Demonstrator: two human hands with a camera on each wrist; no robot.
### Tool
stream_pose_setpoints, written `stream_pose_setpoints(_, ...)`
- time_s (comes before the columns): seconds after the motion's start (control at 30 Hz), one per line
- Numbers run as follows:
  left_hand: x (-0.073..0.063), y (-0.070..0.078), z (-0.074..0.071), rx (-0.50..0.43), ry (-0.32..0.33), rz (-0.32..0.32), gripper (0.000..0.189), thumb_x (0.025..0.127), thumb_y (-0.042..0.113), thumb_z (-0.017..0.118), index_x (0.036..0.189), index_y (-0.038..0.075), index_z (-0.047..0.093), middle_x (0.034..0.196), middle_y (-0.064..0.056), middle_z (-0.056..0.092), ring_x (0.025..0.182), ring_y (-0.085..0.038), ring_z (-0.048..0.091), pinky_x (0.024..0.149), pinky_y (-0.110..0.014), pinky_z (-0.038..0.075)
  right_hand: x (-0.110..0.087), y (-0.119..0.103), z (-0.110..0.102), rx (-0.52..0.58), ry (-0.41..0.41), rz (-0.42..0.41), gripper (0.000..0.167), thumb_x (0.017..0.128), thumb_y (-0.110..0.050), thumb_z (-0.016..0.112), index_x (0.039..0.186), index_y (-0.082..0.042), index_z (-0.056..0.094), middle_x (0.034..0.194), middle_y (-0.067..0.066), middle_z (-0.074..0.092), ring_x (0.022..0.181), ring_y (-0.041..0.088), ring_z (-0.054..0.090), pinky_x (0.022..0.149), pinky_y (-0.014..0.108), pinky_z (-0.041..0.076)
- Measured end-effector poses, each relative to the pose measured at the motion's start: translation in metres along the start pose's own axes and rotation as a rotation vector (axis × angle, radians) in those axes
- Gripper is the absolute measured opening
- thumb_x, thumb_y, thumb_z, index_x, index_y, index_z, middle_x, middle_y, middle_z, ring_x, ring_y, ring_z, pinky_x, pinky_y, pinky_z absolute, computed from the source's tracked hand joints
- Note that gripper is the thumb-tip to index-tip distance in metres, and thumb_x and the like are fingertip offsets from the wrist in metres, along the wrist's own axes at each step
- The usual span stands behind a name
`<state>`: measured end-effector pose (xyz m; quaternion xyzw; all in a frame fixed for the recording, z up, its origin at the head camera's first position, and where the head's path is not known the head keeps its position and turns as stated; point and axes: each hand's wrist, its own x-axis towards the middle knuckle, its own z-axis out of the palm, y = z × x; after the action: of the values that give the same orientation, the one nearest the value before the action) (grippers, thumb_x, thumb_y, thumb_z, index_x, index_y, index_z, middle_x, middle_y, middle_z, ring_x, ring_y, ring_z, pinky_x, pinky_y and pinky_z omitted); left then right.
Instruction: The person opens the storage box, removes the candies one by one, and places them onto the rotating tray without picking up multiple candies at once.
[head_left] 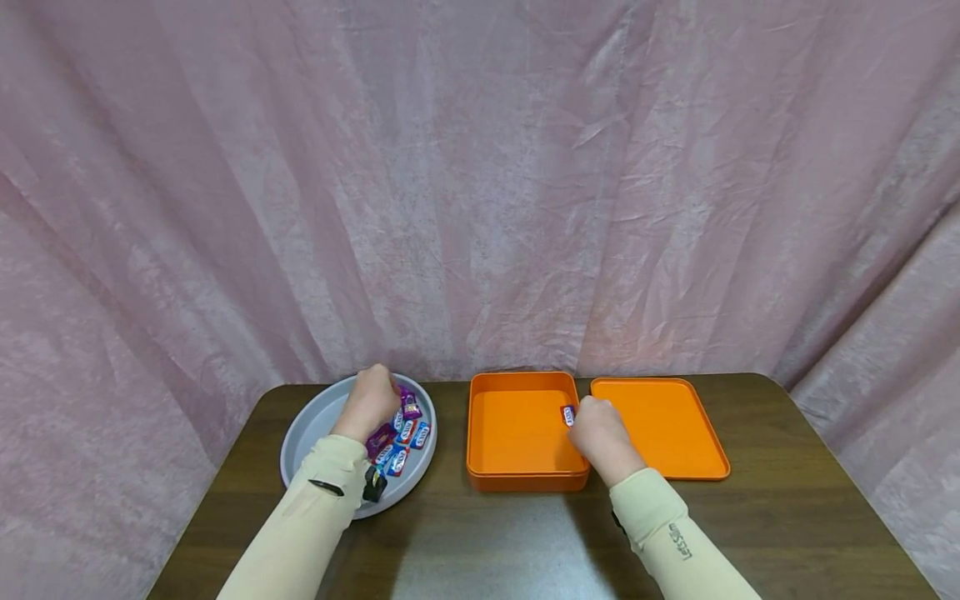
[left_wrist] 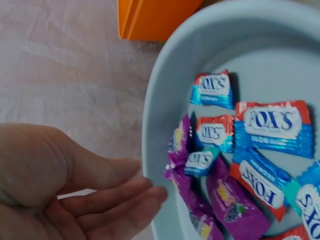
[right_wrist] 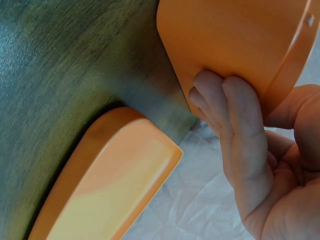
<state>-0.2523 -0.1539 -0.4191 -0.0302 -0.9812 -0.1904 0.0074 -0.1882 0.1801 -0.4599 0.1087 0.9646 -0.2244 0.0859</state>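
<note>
My left hand (head_left: pixel 369 404) is over the round grey tray (head_left: pixel 303 429), its thumb and fingertips near the rim and slightly apart, with nothing between them in the left wrist view. Beside those fingertips lie purple-wrapped candies (left_wrist: pixel 235 202) and several red-and-blue Fox's candies (left_wrist: pixel 274 125). With its fingers against the outer wall and its thumb at the rim, my right hand (head_left: pixel 597 432) grips the right side of the orange box (head_left: pixel 517 429). Inside that box, close to this hand, shows one small wrapped candy (head_left: pixel 567 415). The thumb's tip is hidden in the right wrist view.
An orange lid (head_left: pixel 663 429) lies flat on the brown wooden table (head_left: pixel 480 546), right of the box. Black-wrapped candy (head_left: pixel 374 483) sits near the tray's front edge, partly behind the left sleeve. A pink curtain (head_left: pixel 480 183) hangs behind the table.
</note>
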Motion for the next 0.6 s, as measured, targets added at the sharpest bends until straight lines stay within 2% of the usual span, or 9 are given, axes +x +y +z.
stream_pose_setpoints(0.07,0.0,0.006,-0.003,-0.012,0.036,0.002,0.014,0.067,-0.002,0.056,0.058,0.008,0.055,0.059,-0.005,0.053,0.054,-0.02,0.047,0.047,-0.031,0.036,0.0,0.0,0.0,0.001,-0.002,0.001,0.025,0.077,-0.012,0.07,0.095,0.004,0.062,0.074,0.012,0.058,0.058,0.024,0.053,0.046,0.028,0.041)
stream_pose_setpoints(0.13,-0.001,0.014,-0.006,-0.014,0.078,0.009,0.009,0.068,0.001,0.057,0.072,0.005,0.064,0.072,-0.011,0.063,0.064,-0.025,0.056,0.054,-0.037,0.044,0.0,0.0,0.0,-0.006,0.002,0.0,0.025,0.076,-0.012,0.071,0.094,0.004,0.062,0.074,0.012,0.058,0.059,0.024,0.053,0.046,0.028,0.041)
stream_pose_setpoints(0.2,-0.001,0.024,-0.006,-0.025,0.123,0.021,0.021,0.07,0.004,0.058,0.087,0.005,0.07,0.089,-0.013,0.069,0.079,-0.029,0.063,0.066,-0.042,0.05,0.0,0.0,-0.001,-0.012,0.005,-0.001,0.025,0.076,-0.012,0.071,0.094,0.004,0.062,0.074,0.013,0.059,0.059,0.024,0.053,0.047,0.028,0.041)
stream_pose_setpoints(0.27,-0.001,0.036,-0.005,-0.039,0.175,0.061,0.028,0.073,0.006,0.059,0.098,0.006,0.071,0.099,-0.014,0.07,0.088,-0.031,0.066,0.073,-0.045,0.052,0.0,0.0,-0.001,-0.017,0.008,-0.006,0.025,0.075,-0.012,0.071,0.093,0.004,0.063,0.074,0.013,0.058,0.059,0.025,0.053,0.047,0.028,0.041)
stream_pose_setpoints(0.33,-0.002,0.05,-0.001,-0.055,0.222,0.104,0.028,0.076,0.009,0.061,0.102,0.008,0.07,0.102,-0.013,0.07,0.09,-0.032,0.066,0.075,-0.045,0.052,0.0,0.0,-0.001,-0.017,0.009,-0.009,0.024,0.075,-0.011,0.07,0.092,0.004,0.063,0.074,0.013,0.058,0.059,0.025,0.053,0.047,0.028,0.041)
stream_pose_setpoints(0.43,-0.003,0.074,0.008,-0.079,0.278,0.206,0.024,0.079,0.013,0.065,0.103,0.009,0.071,0.102,-0.011,0.071,0.091,-0.031,0.067,0.078,-0.043,0.053,0.0,0.0,-0.001,-0.016,0.011,-0.01,0.024,0.075,-0.011,0.07,0.092,0.004,0.063,0.074,0.013,0.059,0.059,0.024,0.053,0.047,0.028,0.041)
stream_pose_setpoints(0.5,-0.004,0.091,0.015,-0.084,0.275,0.269,0.024,0.08,0.016,0.068,0.103,0.009,0.07,0.103,-0.009,0.07,0.094,-0.028,0.066,0.081,-0.04,0.053,0.0,0.0,-0.001,-0.014,0.014,-0.01,0.024,0.075,-0.011,0.07,0.092,0.004,0.063,0.074,0.012,0.059,0.059,0.024,0.053,0.046,0.028,0.041)
stream_pose_setpoints(0.6,-0.006,0.114,0.029,-0.081,0.205,0.354,0.029,0.082,0.021,0.069,0.109,0.009,0.068,0.106,-0.007,0.069,0.099,-0.023,0.065,0.085,-0.036,0.053,-0.001,-0.001,-0.001,-0.026,0.027,-0.018,0.023,0.076,-0.01,0.069,0.092,0.004,0.062,0.074,0.013,0.059,0.059,0.025,0.052,0.047,0.029,0.042)
